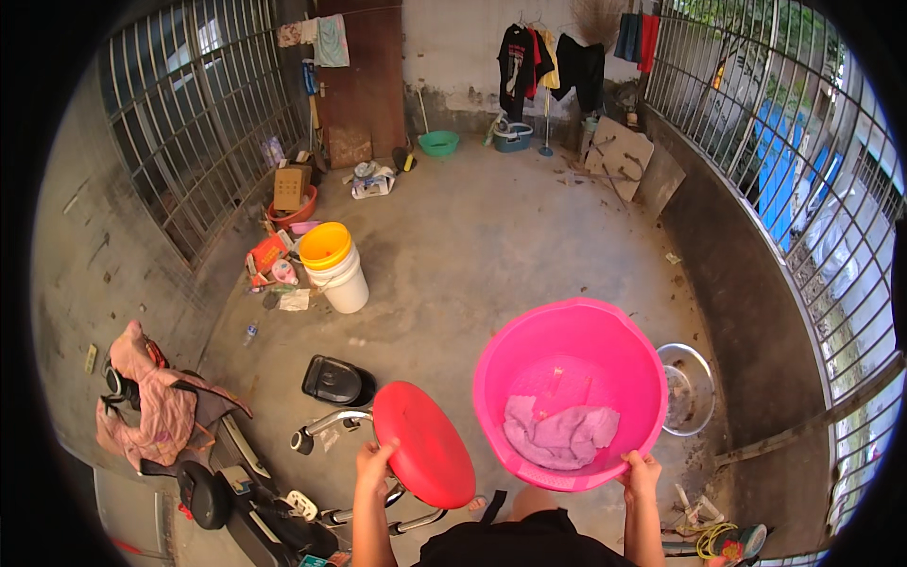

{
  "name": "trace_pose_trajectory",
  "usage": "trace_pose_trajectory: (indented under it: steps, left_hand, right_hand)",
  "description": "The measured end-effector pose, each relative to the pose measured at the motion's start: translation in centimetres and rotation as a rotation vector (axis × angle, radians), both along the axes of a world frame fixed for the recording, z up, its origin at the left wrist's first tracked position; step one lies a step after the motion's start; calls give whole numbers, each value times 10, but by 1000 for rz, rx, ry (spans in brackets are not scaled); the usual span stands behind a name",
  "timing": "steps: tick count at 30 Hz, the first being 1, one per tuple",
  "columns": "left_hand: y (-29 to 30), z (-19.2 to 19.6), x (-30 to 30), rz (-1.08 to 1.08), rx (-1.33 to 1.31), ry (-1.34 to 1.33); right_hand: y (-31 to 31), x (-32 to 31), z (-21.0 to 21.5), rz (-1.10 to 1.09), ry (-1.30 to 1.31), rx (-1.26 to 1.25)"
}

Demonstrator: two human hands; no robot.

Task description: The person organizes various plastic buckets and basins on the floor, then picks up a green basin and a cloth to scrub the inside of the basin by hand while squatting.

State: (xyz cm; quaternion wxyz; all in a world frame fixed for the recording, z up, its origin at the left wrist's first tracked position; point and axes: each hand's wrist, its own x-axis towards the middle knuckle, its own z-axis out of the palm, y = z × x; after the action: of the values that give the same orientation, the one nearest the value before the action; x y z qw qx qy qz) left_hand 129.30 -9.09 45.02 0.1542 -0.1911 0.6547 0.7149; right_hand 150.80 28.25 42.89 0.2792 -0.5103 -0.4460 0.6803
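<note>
My left hand (pixel 375 463) is closed on the left edge of a stool (pixel 425 444) with a round red padded seat and chrome legs. The stool is tilted, its legs pointing off to the left. On the other side, the fingers of my right hand (pixel 641 472) grip the near right rim of a large bright pink plastic basin (pixel 576 331). The basin tips toward me, so its inside shows. A crumpled mauve towel (pixel 564 435) lies in the basin's near part. Whether the basin touches the floor is hard to tell.
A metal basin (pixel 687 387) lies right of the pink one. A black lidded bin (pixel 337 380) stands beyond the stool. Farther left are stacked buckets (pixel 340 283). An electric scooter (pixel 246 515) with a pink cover (pixel 151 406) is parked at the near left.
</note>
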Motion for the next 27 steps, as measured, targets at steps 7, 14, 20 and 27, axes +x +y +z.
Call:
trace_pose_trajectory:
  steps: [7,14,20,27]
  left_hand:
    - [52,15,-143,186,22,-24]
    - [123,39,-286,279,-63,-15]
    - [157,42,-397,461,-58,-35]
    - [187,18,-546,516,90,-55]
  right_hand:
    - [88,-141,-21,44,4,-20]
    - [192,-326,-43,127,25,-73]
    - [267,-488,-30,242,-13,-32]
    - [333,-666,-24,300,-40,7]
